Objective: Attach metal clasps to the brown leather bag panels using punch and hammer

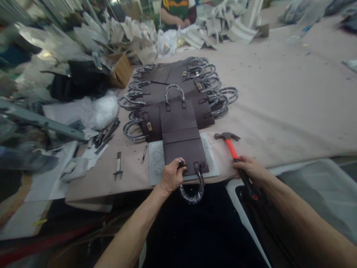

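Note:
My left hand (pixel 172 175) is closed around a small dark metal punch (pixel 182 163), held upright on the brown leather panel (pixel 181 149) beside the base of its plastic-wrapped handle (pixel 192 199). The panel lies over a grey speckled slab (pixel 156 160) at the table's front edge. My right hand (pixel 249 169) grips the black and orange handle of a claw hammer (pixel 230 141), whose head rests on or just above the table, right of the slab. The panel's far end, with another wrapped handle (pixel 175 87), overlaps several brown leather pieces (pixel 153 91).
Left of the slab lie a thin metal rod (pixel 144 154), a tool with a pale handle (pixel 118 165) and a pile of dark tools (pixel 107 134). A cardboard box (pixel 121 70) stands farther back. A person (pixel 178 15) is across the table (pixel 279 93).

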`<act>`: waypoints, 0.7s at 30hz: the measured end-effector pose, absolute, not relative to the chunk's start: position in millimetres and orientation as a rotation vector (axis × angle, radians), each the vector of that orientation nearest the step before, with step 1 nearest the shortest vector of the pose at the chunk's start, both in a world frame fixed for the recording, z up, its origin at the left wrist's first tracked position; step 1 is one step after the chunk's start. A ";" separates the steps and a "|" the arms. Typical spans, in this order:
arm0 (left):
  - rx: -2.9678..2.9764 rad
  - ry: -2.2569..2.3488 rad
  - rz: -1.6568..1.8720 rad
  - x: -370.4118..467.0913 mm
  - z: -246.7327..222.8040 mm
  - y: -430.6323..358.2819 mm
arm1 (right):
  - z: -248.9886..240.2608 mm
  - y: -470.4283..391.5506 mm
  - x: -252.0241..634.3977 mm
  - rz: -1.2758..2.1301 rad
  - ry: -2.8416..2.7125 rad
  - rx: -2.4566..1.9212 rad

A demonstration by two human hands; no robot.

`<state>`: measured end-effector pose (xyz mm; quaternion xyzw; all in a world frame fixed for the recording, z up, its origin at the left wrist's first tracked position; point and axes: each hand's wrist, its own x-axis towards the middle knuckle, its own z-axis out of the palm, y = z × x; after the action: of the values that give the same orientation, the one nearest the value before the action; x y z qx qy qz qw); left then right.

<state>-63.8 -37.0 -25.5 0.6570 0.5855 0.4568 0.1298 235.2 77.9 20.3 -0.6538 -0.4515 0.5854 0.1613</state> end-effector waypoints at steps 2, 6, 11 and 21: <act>1.899 1.695 1.317 -64.5 -27.0 -36.8 | 32.7 69.1 221.7 1.818 -1.196 -1.768; 1.925 1.689 1.306 -65.1 -29.2 -37.6 | 61.7 39.1 201.3 1.743 -1.214 -1.672; 1.954 1.690 1.358 -63.7 -33.1 -37.5 | 104.3 5.6 192.3 0.888 -2.051 -1.407; 1.959 1.695 1.377 -61.8 -35.4 -37.7 | 163.8 -5.0 177.5 0.089 -2.346 -1.095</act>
<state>-61.8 -37.7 -35.4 0.6640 0.5748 0.4668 0.1038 177.5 -5.0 163.8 -0.4067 -0.8714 0.0330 0.2722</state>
